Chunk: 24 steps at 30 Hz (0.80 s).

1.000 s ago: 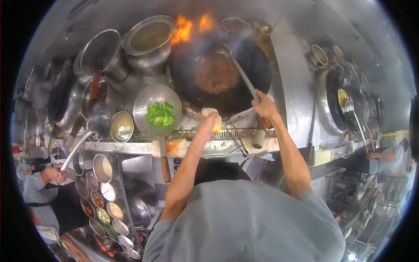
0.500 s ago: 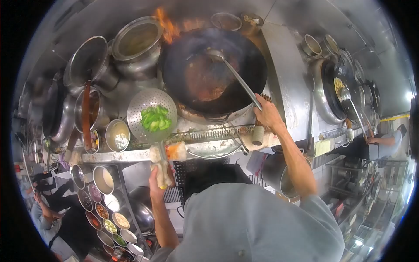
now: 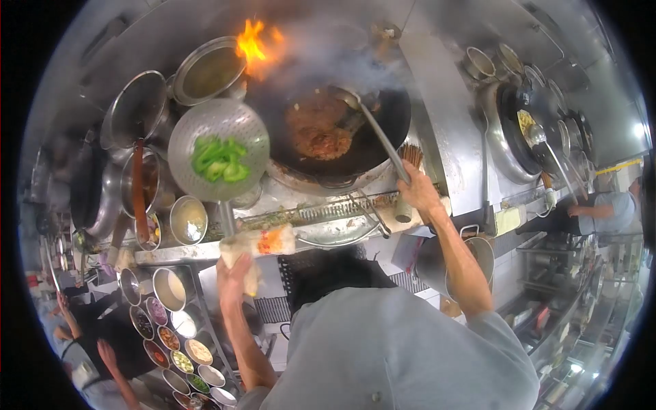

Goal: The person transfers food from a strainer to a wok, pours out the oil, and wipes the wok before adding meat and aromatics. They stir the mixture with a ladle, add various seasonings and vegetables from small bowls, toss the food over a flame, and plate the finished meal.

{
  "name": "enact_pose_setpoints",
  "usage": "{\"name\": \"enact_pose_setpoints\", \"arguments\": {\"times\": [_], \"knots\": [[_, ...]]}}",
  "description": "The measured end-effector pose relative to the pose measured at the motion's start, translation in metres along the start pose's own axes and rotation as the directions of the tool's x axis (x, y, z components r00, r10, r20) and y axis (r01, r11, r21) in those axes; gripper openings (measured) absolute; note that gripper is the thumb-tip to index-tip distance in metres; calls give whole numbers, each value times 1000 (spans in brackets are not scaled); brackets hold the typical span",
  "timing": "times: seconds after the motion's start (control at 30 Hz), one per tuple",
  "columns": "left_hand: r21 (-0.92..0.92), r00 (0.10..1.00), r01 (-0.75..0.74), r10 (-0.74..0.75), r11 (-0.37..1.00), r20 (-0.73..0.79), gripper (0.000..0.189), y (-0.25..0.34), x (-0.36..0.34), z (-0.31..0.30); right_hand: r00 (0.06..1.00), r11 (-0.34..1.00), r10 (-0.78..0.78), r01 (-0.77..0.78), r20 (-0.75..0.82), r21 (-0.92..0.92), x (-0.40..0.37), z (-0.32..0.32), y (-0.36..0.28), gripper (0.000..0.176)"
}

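My left hand (image 3: 234,277) is closed round the wrapped handle of a perforated strainer (image 3: 181,160), beside a stained cloth (image 3: 273,240). Green pepper pieces (image 3: 220,160) lie in the strainer, left of the black wok (image 3: 393,126). My right hand (image 3: 418,190) grips the handle of a metal ladle (image 3: 383,133), whose bowl is over the wok. Reddish-brown food (image 3: 318,126) sits in the wok under smoke, which hides its far rim.
Flames (image 3: 258,46) rise by a metal pot (image 3: 208,72) at the wok's back left. Ingredient bowls (image 3: 169,289) stand below left. A brush (image 3: 410,156) is near my right hand. Co-workers' arms (image 3: 113,362) (image 3: 594,210) show at both sides.
The strainer has been lifted up and to the left with the peppers. The wok food has shifted, and the ladle bowl has moved slightly right and down. Smoke has thickened and the flames look brighter.
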<state>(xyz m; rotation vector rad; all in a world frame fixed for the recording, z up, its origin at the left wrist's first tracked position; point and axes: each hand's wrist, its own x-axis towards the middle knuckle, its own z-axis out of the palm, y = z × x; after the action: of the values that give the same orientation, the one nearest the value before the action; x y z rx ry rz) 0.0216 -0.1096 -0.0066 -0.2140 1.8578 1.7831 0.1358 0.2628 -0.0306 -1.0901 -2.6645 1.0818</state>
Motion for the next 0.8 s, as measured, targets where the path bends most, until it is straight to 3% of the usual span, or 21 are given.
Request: {"name": "enact_pose_setpoints", "arguments": {"times": [0.03, 0.1, 0.13, 0.17, 0.3, 0.37, 0.4, 0.47, 0.53, 0.6, 0.63, 0.73, 0.8], "knots": [[15, 995, -62, 60, 998, 85, 31, 6, 6, 10, 994, 989, -108, 109, -21, 100, 0, 9, 9, 48], [133, 993, -117, 112, 984, 48, 35, -3, 22, 26, 996, 991, -93, 92, 10, 97, -12, 9, 4, 49], [387, 923, -375, 379, 842, 70, 38, -4, 35, 37, 997, 994, -69, 65, 47, 88, -17, 10, -2, 50], [605, 788, -555, 593, 571, 163, 41, 1, 43, 46, 993, 987, -113, 111, 13, 113, -20, 12, -2, 53], [750, 798, -448, 595, 487, 91, 45, 3, 53, 79, 996, 994, -68, 73, -51, 83, -25, -1, 0, 52], [776, 698, -469, 716, 422, 33, 42, 12, 55, 89, 997, 995, -55, 60, -58, 81, -32, -21, 6, 53], [773, 702, -473, 711, 423, 41, 42, 11, 58, 88, 997, 995, -52, 56, -51, 79, -37, -32, 10, 53], [664, 721, -511, 693, 546, -16, 41, 23, 57, 83, 999, 990, -44, 46, -21, 130, -52, -62, 19, 54], [585, 710, -577, 704, 570, 13, 39, 29, 49, 73, 978, 976, -210, 210, 16, -57, -69, -87, 29, 52], [146, 910, -390, 405, 909, -88, 35, 22, 44, 58, 973, 969, -212, 221, 90, -110, -85, -109, 25, 53], [146, 911, -387, 402, 910, -91, 35, 18, 43, 53, 963, 957, -214, 240, 167, -162, -88, -113, 25, 53], [6, 917, -381, 379, 924, -122, 31, 16, 31, 47, 966, 930, -179, 228, 187, -289, -66, -88, 32, 51], [-124, 952, -268, 243, 956, -187, 32, 7, 27, 45, 986, 949, -95, 132, 138, -287, -32, -56, 36, 49]]}}
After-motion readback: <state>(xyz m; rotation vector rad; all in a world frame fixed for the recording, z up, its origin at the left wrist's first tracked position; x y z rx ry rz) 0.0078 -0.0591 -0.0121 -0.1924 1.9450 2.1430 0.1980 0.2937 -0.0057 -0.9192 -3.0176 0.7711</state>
